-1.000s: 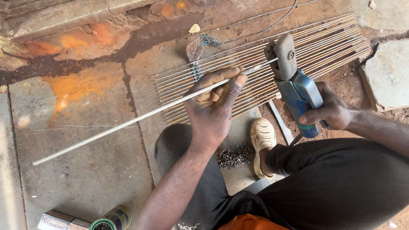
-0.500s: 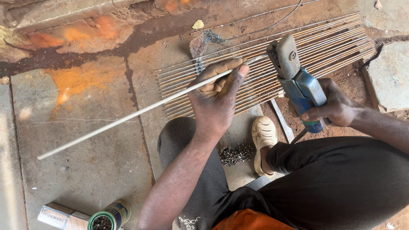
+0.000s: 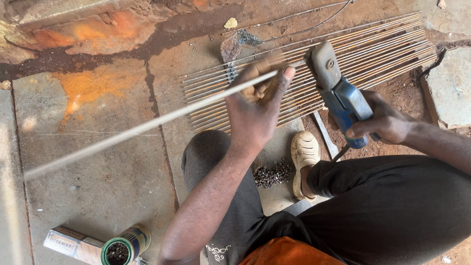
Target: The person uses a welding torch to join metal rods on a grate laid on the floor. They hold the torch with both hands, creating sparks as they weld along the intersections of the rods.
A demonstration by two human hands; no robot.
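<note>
My left hand (image 3: 257, 110) grips a long thin metal rod (image 3: 147, 126) that slants from the lower left up to the grinder's head. My right hand (image 3: 385, 120) is closed around the handle of a blue and grey angle grinder (image 3: 341, 93), held over the rod's right end. Beneath both lies a row of several rusty metal rods (image 3: 363, 49) side by side on the concrete. My knees in dark trousers and a beige shoe (image 3: 304, 152) are just below.
A small pile of dark metal bits (image 3: 272, 174) lies by the shoe. A tin can (image 3: 125, 243) holding dark pieces and a small box (image 3: 71, 243) sit at the bottom left. A flat metal strip (image 3: 325, 135) lies by the shoe; a stone slab (image 3: 449, 88) sits far right.
The rod's left end has swung lower and blurred. My left hand has shifted a little along it, and the view has moved closer. The grinder stays at the rod's right end.
</note>
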